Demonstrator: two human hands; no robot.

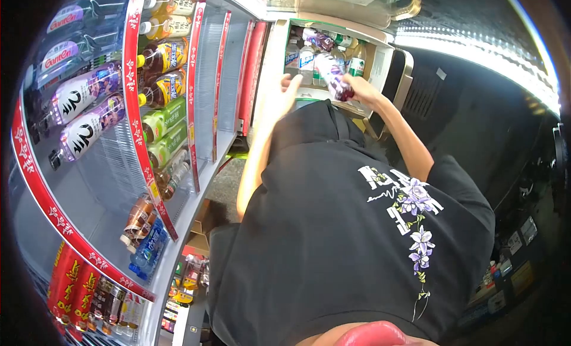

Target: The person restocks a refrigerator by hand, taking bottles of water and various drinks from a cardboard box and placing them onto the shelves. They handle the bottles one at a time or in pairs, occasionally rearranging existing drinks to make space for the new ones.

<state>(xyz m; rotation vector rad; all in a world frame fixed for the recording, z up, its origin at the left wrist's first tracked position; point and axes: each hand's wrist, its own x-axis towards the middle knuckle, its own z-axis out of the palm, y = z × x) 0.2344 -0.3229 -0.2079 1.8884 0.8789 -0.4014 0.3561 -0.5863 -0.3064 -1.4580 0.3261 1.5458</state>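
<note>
My right hand (pixel 364 93) is closed around one end of a bottle of dark purple drink (pixel 332 72) with a white and purple label. The bottle lies tilted over an open box (pixel 379 60) packed with several bottles. Beside the box's near left edge, my left hand (pixel 286 91) is raised with its fingers apart and holds nothing. In the box, another purple-labelled bottle (pixel 318 39) lies across the others. A green-labelled bottle (pixel 355 65) stands at the right, and clear bottles with pale blue labels (pixel 306 59) stand at the left.
An open drinks cooler with red-edged shelves (pixel 132 102) rises on my left. It holds purple-labelled bottles (pixel 89 132), green bottles (pixel 165 132), a blue bottle (pixel 150 249) and red cans (pixel 74 286). A dark panel (pixel 476 108) is on my right, under a bright light strip.
</note>
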